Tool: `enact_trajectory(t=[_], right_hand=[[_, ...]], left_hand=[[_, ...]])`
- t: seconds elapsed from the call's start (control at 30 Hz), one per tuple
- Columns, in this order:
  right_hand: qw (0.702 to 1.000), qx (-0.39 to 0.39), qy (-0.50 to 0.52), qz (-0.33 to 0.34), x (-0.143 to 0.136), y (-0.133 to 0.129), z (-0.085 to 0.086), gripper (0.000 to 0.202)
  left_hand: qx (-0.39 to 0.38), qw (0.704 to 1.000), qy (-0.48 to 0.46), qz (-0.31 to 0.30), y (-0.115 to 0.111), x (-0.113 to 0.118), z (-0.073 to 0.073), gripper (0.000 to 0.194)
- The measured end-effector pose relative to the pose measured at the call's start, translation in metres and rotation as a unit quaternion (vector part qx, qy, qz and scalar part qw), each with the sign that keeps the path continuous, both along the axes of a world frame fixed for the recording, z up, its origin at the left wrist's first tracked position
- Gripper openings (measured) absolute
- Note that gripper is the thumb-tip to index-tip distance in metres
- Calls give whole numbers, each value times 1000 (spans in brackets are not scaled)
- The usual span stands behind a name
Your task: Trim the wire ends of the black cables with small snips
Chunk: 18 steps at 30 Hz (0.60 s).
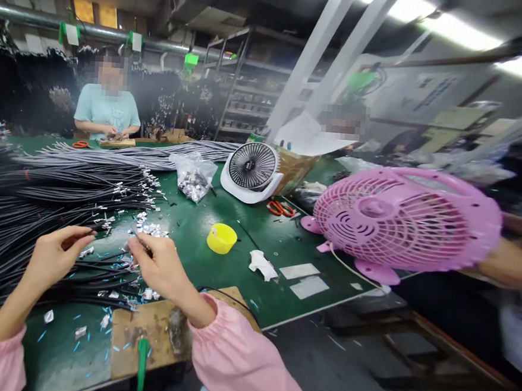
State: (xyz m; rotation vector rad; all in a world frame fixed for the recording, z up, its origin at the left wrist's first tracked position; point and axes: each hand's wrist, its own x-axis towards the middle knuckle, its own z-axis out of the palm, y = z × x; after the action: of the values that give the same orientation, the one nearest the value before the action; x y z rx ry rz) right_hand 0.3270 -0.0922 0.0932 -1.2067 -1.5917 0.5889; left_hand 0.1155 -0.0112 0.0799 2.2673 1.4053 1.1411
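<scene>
My left hand is closed in a pinch over the ends of the black cables, with the dark end of a cable at its fingertips. To its right, my right hand is also closed; a thin dark item shows between its fingers, too small to name. The two hands are apart. Silvery foil scraps and small blue bits lie around and under them. Below my right hand is a worn wooden board with a green-handled part at its front edge.
Past the hands stand a yellow cup, a bag of small metal parts, a white fan and orange-handled scissors. A large pink fan is at the right. A co-worker sits across the green table.
</scene>
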Motion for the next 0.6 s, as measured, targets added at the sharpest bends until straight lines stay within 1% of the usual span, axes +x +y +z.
enact_trajectory(t=[0.07,0.17,0.27,0.4,0.47,0.6], right_hand=[[1000,3,-2,10,-2,-1,0,42],[1000,4,23,21,-4,-2,1,31],[999,21,45,16,-5,-4,1,22],[997,43,60,12,-7,-4,-4,16],[997,64,50,6,-7,-4,-7,15],[991,128,18,-24,-4,-8,-10,17]], left_hand=[[-3,999,-34,-37,-10,15,3,59],[-2,995,-68,-70,-29,28,6,50],[3,992,-93,-85,-45,33,7,42],[79,986,-92,-110,-59,36,8,30],[110,984,-95,-101,-64,37,7,24],[97,986,-127,-52,-72,37,2,20]])
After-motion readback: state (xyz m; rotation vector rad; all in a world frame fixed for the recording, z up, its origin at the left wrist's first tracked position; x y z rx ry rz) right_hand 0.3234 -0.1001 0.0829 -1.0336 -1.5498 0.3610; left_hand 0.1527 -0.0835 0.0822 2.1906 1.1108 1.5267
